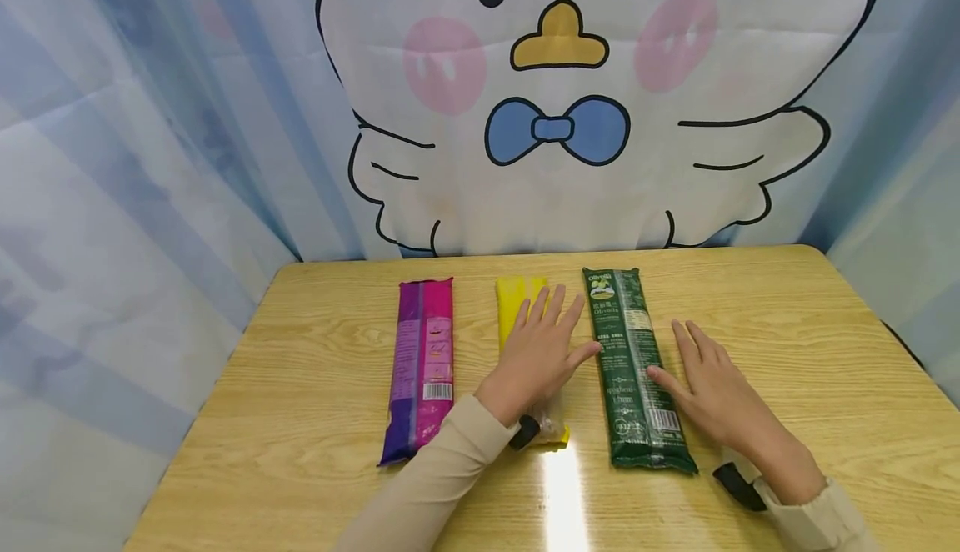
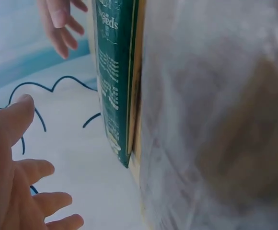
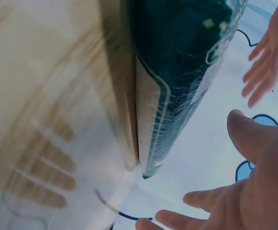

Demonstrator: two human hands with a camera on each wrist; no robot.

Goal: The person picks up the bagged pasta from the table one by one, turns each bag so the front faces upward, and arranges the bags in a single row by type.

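My left hand (image 1: 536,356) is spread over a yellow packet (image 1: 513,298) with a clear lower part, covering its middle. Its thumb reaches toward the left edge of a green spaghetti packet (image 1: 626,368). To the right of that packet is my right hand (image 1: 712,389), fingers extended and thumb near the packet's right edge. Both wrist views show a gap between the hands and the green packet (image 2: 115,72); neither hand grips anything. A purple and pink packet (image 1: 423,360) with a barcode lies farther left, apart from both hands.
All three packets lie lengthwise, side by side, on a wooden table (image 1: 315,385). Behind its far edge hangs a curtain (image 1: 555,202) printed with a cartoon figure in a blue bow tie. A bright light reflection falls on the front of the tabletop.
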